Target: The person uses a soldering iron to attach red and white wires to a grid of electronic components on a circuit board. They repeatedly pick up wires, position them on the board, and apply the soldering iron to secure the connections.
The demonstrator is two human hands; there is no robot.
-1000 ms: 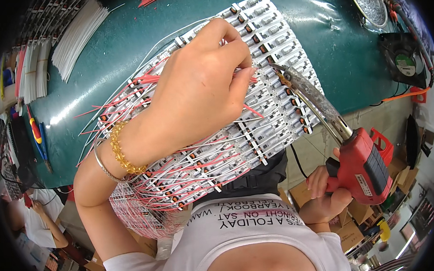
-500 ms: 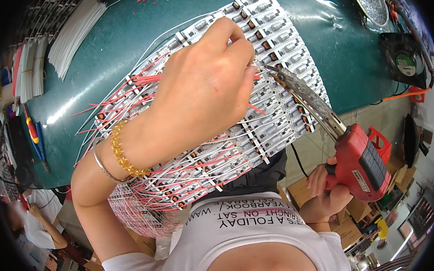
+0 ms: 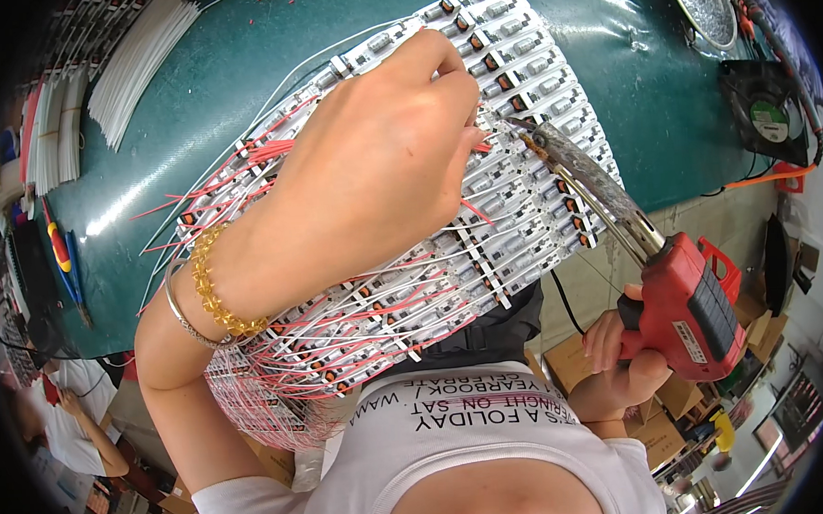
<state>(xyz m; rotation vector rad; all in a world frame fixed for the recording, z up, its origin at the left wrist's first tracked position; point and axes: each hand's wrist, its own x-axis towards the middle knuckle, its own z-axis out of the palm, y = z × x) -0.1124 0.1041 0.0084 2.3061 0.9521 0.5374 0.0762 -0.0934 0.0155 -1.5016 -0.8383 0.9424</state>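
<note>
My left hand is closed over a panel of small white circuit boards. A bunch of red wires runs under this hand, and the ends show beside its fingertips, which hide the exact grip. In my right hand is a red soldering gun, its fingers around the handle. The gun's dark metal tip points up and left, close to my left fingertips, above the boards. White and red wires lie across the lower part of the panel, many hanging off its near left edge.
Bundles of white wires lie at the far left of the green table. Tools with orange and blue handles rest near its left edge. At the right are a round metal dish and a black fan. Another person sits at lower left.
The soldering gun and its tip have shifted slightly right, away from my left fingertips. My left hand and wrist have moved slightly left. The panel stays almost in place.
</note>
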